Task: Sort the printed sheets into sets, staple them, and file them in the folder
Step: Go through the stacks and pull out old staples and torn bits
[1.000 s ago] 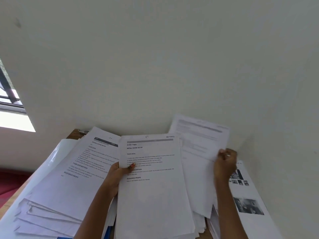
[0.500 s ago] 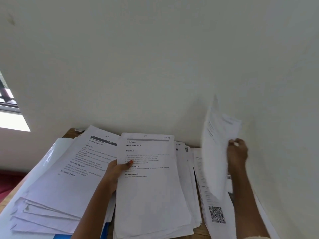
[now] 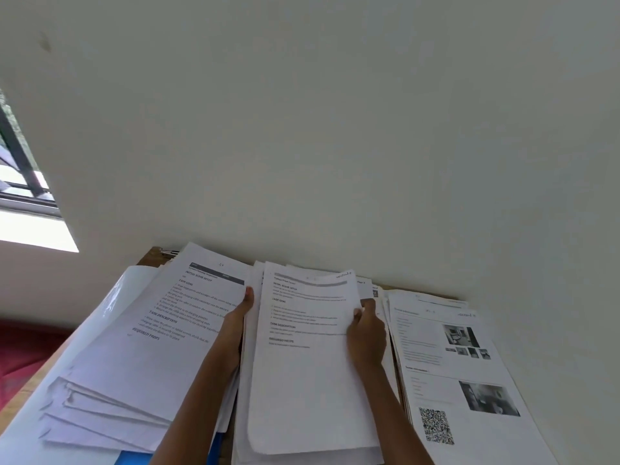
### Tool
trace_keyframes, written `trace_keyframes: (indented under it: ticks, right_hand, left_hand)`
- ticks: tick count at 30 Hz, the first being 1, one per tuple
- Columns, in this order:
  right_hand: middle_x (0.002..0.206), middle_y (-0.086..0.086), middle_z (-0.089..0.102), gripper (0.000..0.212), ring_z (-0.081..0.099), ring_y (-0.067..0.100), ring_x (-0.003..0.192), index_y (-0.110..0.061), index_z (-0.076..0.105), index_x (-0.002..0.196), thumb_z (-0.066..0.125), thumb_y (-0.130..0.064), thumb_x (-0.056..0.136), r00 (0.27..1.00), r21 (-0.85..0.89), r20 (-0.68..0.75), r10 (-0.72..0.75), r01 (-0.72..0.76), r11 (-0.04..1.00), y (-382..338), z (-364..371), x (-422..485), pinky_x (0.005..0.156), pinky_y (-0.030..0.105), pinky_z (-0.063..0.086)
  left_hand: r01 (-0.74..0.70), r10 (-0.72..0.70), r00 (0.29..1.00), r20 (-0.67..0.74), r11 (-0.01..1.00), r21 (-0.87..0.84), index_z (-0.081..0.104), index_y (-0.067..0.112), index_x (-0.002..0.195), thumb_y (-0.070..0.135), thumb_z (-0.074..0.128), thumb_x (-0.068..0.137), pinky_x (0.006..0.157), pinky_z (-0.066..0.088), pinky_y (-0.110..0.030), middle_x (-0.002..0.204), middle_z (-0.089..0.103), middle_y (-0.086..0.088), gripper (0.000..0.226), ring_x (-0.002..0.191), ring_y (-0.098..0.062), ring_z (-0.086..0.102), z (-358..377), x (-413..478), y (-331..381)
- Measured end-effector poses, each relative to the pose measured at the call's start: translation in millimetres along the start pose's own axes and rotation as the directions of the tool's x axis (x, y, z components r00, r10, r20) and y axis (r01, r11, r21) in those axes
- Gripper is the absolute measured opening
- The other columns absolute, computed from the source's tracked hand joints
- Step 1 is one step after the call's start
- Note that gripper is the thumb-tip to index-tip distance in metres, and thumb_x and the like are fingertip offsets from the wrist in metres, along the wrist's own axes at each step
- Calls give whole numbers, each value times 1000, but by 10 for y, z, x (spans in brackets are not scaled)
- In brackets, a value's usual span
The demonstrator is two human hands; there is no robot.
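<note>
Three piles of printed sheets lie on a wooden table against a wall. The middle stack (image 3: 308, 391) has a text page on top. My left hand (image 3: 235, 325) holds its left edge, fingers under the sheets and thumb along the edge. My right hand (image 3: 367, 333) pinches the top sheet's right edge. A fanned pile of text sheets (image 3: 141, 357) lies to the left. On the right lies a pile (image 3: 459, 374) topped by a page with photos and a QR code. A blue folder (image 3: 134, 459) peeks out under the left pile at the bottom edge.
The wooden table (image 3: 151, 256) shows at its far left corner, where a small metal clip (image 3: 169, 252) lies. A clear plastic sleeve (image 3: 110, 300) lies under the left pile. The wall rises directly behind; a window (image 3: 23, 182) is at left.
My right hand laid the sheet it was lifting onto the right pile, then came back to the middle stack's right edge. The middle stack shows a different top page. My left hand shifted along the left edge.
</note>
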State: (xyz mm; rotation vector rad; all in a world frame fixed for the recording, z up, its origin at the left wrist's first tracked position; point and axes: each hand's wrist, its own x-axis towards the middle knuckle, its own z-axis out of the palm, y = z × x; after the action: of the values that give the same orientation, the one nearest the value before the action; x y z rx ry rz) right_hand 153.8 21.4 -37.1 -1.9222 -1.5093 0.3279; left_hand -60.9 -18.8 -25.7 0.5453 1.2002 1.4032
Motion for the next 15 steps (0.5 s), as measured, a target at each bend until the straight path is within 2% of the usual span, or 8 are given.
trace_keyframes:
  ticks: [2,5,7,9,11,12,13,15]
  right_hand:
    - [91,14,66,24,63,31,82,-7,46,121,37,-16,100,1000,-37,16,7,-7,999,-36,16,-9,61,29,37]
    - [90,11,66,22,64,29,82,-9,46,120,40,-18,100,1000,-32,8,16,-15,999,-115,12,-34,62,29,39]
    - [86,9,65,21,64,27,80,-9,51,112,41,-23,100,999,65,38,-5,2,998,-159,-28,-48,64,28,39]
    - [84,-1,62,27,59,18,79,-11,59,104,38,-29,102,996,302,83,23,-48,952,-168,-85,-34,70,28,41]
    - [91,-6,61,33,57,13,85,-18,65,97,37,-34,102,977,547,112,184,-215,809,-133,-170,31,81,29,45]
    - [89,-5,64,33,60,15,81,-19,66,89,40,-36,101,961,618,111,252,-266,740,-69,-204,77,80,32,47]
    - [85,-2,65,29,61,16,76,-19,66,84,46,-35,99,954,646,121,275,-286,708,15,-236,129,76,33,48]
    - [91,1,65,13,61,18,79,-19,64,91,61,-32,91,947,643,238,216,-321,696,162,-335,205,71,32,49]
  left_hand:
    - [32,-33,997,73,999,18,65,17,112,40,60,90,88,54,-47,104,72,-9,32,95,-29,68,27,-17,28]
    - [75,-93,993,78,976,202,67,5,105,17,75,81,79,58,-44,103,72,-17,28,89,-33,70,16,31,-22]
    - [63,-82,994,68,965,256,66,0,104,4,75,80,73,60,-43,105,71,-23,26,85,-35,71,-10,35,-58]
    - [75,-95,992,79,971,226,66,-2,107,-1,72,80,75,59,-49,105,71,-23,27,86,-38,71,-63,42,-82]
    - [65,-87,987,138,985,159,65,0,110,0,75,79,72,60,-48,103,72,-21,33,88,-38,71,-128,41,-94]
    - [53,-77,981,179,989,135,65,1,112,5,80,75,69,60,-46,104,72,-20,40,89,-37,71,-159,45,-99]
    - [44,-66,976,208,993,111,64,1,114,14,87,66,69,60,-44,106,72,-20,55,92,-38,70,-193,44,-100]
    - [26,-41,963,266,998,59,64,1,116,29,96,43,71,60,-43,110,70,-20,85,96,-38,69,-232,45,-104]
